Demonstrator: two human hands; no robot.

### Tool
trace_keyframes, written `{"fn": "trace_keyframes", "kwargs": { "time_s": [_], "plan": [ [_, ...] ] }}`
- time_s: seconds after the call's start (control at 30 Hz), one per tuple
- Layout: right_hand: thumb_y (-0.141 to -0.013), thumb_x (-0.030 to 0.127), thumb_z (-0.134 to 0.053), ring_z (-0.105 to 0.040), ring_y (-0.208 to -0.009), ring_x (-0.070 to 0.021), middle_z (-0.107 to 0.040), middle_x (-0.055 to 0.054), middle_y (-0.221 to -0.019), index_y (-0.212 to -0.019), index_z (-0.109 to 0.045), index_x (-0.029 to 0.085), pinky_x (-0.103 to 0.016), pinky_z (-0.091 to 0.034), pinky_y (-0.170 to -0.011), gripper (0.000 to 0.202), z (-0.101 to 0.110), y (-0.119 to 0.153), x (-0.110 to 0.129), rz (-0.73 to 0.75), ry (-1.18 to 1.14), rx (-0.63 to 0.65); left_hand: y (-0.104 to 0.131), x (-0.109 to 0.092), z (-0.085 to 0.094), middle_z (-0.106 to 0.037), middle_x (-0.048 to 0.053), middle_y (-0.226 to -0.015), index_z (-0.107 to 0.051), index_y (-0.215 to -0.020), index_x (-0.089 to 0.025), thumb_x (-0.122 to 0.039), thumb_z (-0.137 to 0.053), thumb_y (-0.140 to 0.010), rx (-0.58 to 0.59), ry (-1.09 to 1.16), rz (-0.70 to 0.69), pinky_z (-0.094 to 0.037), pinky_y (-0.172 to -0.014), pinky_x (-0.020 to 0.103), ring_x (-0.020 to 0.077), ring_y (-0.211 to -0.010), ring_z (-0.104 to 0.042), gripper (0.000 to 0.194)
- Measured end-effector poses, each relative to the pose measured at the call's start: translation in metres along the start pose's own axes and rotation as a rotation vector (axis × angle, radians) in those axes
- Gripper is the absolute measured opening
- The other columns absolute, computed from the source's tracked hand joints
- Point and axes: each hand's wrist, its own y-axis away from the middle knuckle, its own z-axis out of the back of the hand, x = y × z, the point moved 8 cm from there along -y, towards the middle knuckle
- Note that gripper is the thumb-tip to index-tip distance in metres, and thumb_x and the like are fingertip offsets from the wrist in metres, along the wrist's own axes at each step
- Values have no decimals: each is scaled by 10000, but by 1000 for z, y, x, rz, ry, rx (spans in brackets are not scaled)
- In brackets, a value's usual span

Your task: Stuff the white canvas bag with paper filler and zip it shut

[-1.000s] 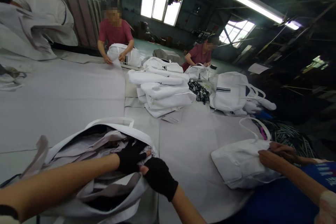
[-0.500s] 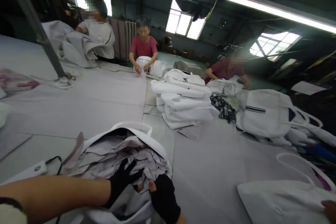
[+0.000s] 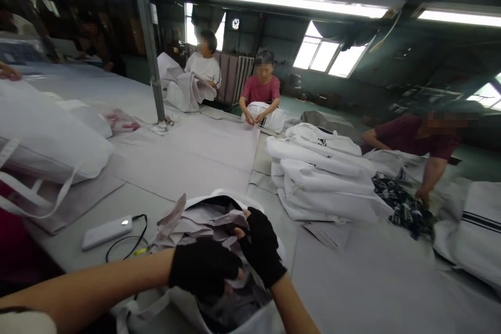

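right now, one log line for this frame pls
left hand: gloved, gripping crumpled paper | right hand: gloved, in white bag mouth on paper | near: power bank left, stacked bags beyond

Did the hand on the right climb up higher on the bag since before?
Yes. The right hand sat at the near edge of the white bag; now it is farther in, over the crumpled paper, closer to the bag's far rim.
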Motion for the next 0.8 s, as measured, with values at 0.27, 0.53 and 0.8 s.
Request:
{"fn": "trace_keyframes", "kwargs": {
  "time_s": [0.27, 0.53, 0.8],
  "plan": [
    [-894, 526, -509, -592, -1133, -329, -620, -138, -1239, -1336, -531, 245, -527, -540, -892, 524, -70, 49, -14, 84, 156, 272, 158, 73, 50, -182, 183, -1581, -14, -1553, -211, -574, -387, -952, -445, -204, 571, -371, -1103, 517, 344, -1429, -264, 795],
    [-806, 687, -520, -607, -1109, -383, -602, -152, -1292, -1463, -390, 258, -557, -521, -835, 796, -100, 114, 5, 232, 367, 170, 94, 72, -75, -368, 178, -1491, -504, -1385, -271, -296, -652, -823, 188, -317, 506, -243, -954, 834, 518, -1340, -317, 581],
    [-718, 605, -640, -602, -1053, -379, -636, -145, -1221, -1454, -386, 265, -526, -489, -834, 849, -154, 153, -3, 171, 308, 1, 76, 114, -139, -588, 190, -1269, -620, -1211, -183, -466, -709, -727, 32, -97, 523, -462, -979, 560, 431, -1143, -560, 567]
  ]
}}
